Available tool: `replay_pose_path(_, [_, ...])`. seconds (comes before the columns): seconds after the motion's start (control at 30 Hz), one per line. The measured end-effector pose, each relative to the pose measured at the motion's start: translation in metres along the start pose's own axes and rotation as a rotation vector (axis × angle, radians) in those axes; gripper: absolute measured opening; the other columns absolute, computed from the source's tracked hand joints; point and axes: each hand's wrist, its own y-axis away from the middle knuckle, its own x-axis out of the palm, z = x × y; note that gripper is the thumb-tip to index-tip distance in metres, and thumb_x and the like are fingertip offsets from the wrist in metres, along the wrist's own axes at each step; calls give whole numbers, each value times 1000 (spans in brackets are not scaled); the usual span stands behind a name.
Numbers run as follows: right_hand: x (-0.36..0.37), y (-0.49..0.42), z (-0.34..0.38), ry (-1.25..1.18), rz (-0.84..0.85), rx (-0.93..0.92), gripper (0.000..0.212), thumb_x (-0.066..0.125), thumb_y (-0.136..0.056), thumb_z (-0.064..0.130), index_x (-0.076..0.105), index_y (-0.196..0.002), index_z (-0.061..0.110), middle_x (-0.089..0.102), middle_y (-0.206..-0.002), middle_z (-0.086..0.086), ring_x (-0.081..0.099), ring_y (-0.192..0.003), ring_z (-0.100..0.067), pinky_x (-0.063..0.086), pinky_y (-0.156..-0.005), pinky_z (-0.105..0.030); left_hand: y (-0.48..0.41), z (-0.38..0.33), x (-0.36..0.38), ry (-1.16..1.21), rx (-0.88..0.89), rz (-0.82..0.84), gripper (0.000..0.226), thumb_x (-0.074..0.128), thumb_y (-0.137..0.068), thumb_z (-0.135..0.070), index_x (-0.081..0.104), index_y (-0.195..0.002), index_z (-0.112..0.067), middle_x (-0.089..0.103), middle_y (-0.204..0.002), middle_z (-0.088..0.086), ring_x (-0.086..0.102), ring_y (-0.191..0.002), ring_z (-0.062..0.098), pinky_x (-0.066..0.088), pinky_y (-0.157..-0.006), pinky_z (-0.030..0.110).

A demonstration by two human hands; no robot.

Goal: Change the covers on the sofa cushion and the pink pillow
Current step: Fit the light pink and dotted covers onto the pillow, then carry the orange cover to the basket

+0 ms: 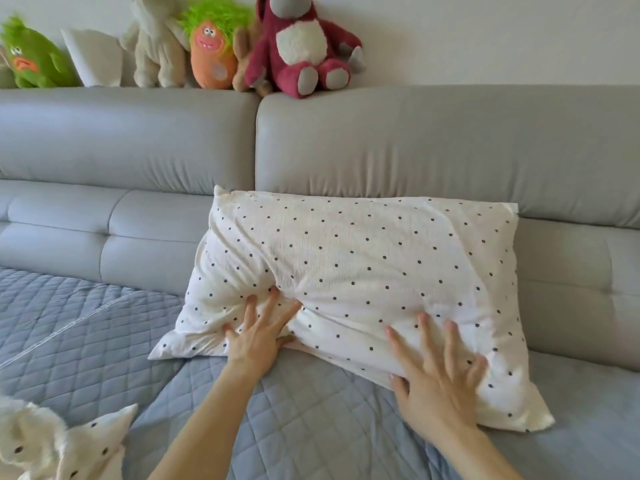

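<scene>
From the head view, a dotted white pillow (363, 271) leans against the grey sofa (415, 143) backrest on the quilted seat cover (86, 334). Both hands press it with spread, straight fingers: left hand (258, 336) near its lower-left corner, right hand (438, 379) on its lower-right edge.
</scene>
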Motion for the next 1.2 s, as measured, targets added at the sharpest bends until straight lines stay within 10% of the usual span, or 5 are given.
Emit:
replay_pose_path(0.2, [-7,11,8,-65,239,57,59,13,-96,63,-20,-145,55,-34,-158,2,-33,-143,-37,-7,-107,-73,56,-15,-6,160,-35,113,57,27,-104,-43,-3,-151,-52,-18,-162,-15,-18,-150,25,6,-114,69])
replay_pose_path(0.6, [-70,147,64,-168,453,-109,59,11,-98,60,0,-154,45,5,-165,11,10,-151,-19,15,-117,-57,338,27,-65,266,12,153,58,20,-99,-63,25,-152,-40,15,-163,-15,8,-151,9,6,-122,35])
replay_pose_path(0.9, [-121,264,168,-303,511,-460,61,21,-92,74,6,-149,58,-10,-163,20,-17,-150,-22,-3,-114,-66,466,90,-89,274,-133,111,47,42,-102,-43,34,-148,-44,22,-159,-19,17,-147,6,18,-120,29])
replay_pose_path(1.2, [-162,260,280,-531,336,-794,81,41,-87,75,5,-153,46,-7,-164,6,0,-151,-21,19,-120,-44,502,176,-89,396,-542,-75,51,52,-99,-42,38,-147,-34,31,-156,-11,33,-141,11,34,-112,28])
